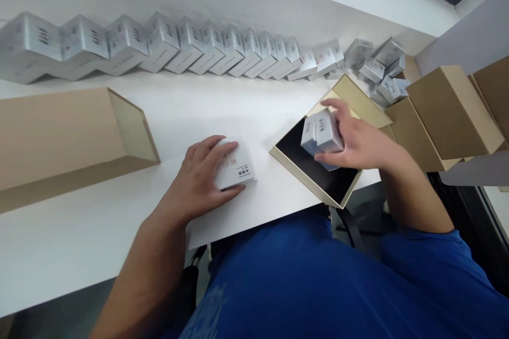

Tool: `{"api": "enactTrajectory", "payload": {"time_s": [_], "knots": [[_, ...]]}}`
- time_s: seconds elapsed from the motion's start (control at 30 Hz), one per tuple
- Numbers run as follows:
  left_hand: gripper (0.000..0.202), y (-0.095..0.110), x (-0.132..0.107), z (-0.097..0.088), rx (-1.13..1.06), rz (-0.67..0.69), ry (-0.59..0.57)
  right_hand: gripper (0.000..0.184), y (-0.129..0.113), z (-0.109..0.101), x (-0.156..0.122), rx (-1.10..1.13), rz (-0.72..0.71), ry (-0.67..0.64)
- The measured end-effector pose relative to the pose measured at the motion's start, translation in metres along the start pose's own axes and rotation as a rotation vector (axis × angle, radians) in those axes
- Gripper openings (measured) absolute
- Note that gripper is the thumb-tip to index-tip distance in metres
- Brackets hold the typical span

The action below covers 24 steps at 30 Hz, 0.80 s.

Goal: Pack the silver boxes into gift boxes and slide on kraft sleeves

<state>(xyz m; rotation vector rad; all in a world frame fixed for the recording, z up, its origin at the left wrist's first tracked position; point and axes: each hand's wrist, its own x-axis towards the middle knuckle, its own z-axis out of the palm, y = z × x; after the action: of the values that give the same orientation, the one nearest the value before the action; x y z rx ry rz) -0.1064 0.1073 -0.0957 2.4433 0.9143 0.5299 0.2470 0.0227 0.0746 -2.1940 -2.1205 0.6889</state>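
My left hand [202, 175] is closed around a flat white box [238, 167] with dark and reddish print, which lies on the white table. Fingers rest over its top and the thumb is along its near side. Two small silvery-white boxes [321, 130], pressed side by side, are gripped in my right hand [353, 135]. They are over an open cream gift box [306, 177] with a black inside, set at an angle by the table's front edge. My right hand and the small boxes hide part of that inside.
A long row of silvery cartons [214, 47] stands along the back of the table [199, 100]. Several small boxes [384, 69] are heaped at the back right. Large tan boxes [449, 116] stack up on the right; another tan box [71, 137] lies at left.
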Motion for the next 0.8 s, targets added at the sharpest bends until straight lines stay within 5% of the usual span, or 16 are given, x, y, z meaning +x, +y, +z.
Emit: {"api": "enactTrajectory", "payload": {"time_s": [0.23, 0.4, 0.63, 0.8], "knots": [[0.079, -0.002, 0.002, 0.007, -0.029, -0.009, 0.045, 0.08, -0.007, 0.047, -0.004, -0.387, 0.056, -0.233], [0.077, -0.004, 0.002, 0.008, -0.051, -0.001, 0.07, 0.078, -0.013, 0.072, 0.01, -0.454, 0.051, -0.184], [0.077, -0.004, 0.003, 0.008, -0.046, 0.002, 0.068, 0.068, -0.01, 0.068, 0.01, -0.367, 0.088, -0.151], [0.077, -0.003, 0.004, 0.007, -0.046, -0.006, 0.068, 0.082, -0.007, 0.064, 0.012, -0.362, 0.074, -0.2]]}}
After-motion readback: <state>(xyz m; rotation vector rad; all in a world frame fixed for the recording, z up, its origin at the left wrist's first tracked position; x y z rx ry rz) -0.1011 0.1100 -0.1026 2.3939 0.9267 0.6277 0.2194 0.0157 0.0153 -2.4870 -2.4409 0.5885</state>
